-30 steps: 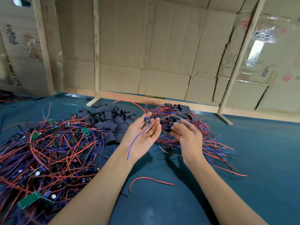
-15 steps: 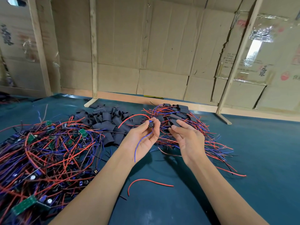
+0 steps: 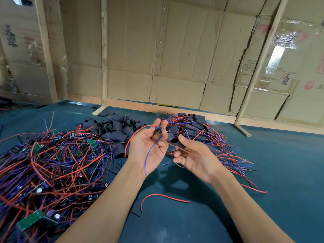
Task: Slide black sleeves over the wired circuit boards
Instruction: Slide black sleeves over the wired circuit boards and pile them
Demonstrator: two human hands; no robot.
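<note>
Since the earlier frame both hands have lifted | head: left hand [image 3: 149, 146] pinches a wired circuit board [image 3: 158, 130], right hand [image 3: 191, 155] pinches a black sleeve [image 3: 172, 138] just beside it, not yet on | bench [image 3: 280, 172]: sleeved pile [image 3: 191, 126] far right; unsleeved tangle [image 3: 47, 165] left remains.

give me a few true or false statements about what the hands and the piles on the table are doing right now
1. The left hand pinches a small circuit board with a red and a blue wire. True.
2. The right hand is empty. False: it holds a black sleeve.
3. The sleeve already covers the board. False: the two are apart.
4. The pile of loose black sleeves lies beyond the tangle of bare wired boards. True.
5. A single red wire lies on the green table between the forearms. True.
</note>
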